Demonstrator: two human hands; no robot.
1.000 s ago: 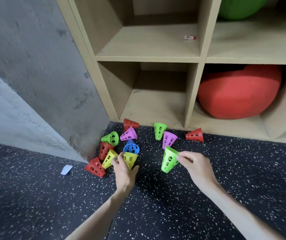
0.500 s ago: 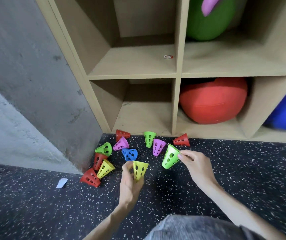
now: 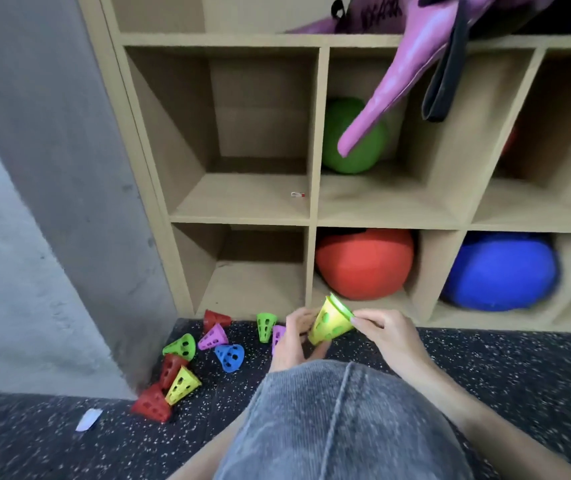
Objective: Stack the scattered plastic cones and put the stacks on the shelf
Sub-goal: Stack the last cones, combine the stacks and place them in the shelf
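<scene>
1. Your grey knee point(image 3: 339, 420) fills the near foreground and hides both forearms and part of the floor point(image 3: 485, 368).
2. Just past it, your left hand point(image 3: 294, 341) curls round the narrow end of a yellow cone point(image 3: 329, 323); your right hand point(image 3: 386, 332) pinches its wide rim. A green rim point(image 3: 341, 306) peeps from the mouth, so a green cone sits nested inside, mostly hidden. The pair is held off the floor, tilted, in front of the shelf's point(image 3: 313, 133) bottom edge.
3. Nine loose cones show on the floor, each perforated with holes:
   - by the wall point(image 3: 52, 237), a red cone point(image 3: 151, 403), a yellow one point(image 3: 182, 386) lying on it, and a second red point(image 3: 170, 367);
   - farther in, a green point(image 3: 181, 346), a blue point(image 3: 230, 356) and a pink point(image 3: 213, 337);
   - at the shelf's foot, a third red point(image 3: 215, 317), an upturned green point(image 3: 266, 325), and a purple point(image 3: 278, 336) half hidden by your left hand.
4. A white scrap point(image 3: 88, 419) lies on the floor, too blurred to identify.
5. In the shelf there are three balls: red point(image 3: 363, 263), blue point(image 3: 498, 271) blurred and cut by a divider, green point(image 3: 350, 140) partly behind a hanging pink bag point(image 3: 398, 81) with a black strap point(image 3: 445, 74).
</scene>
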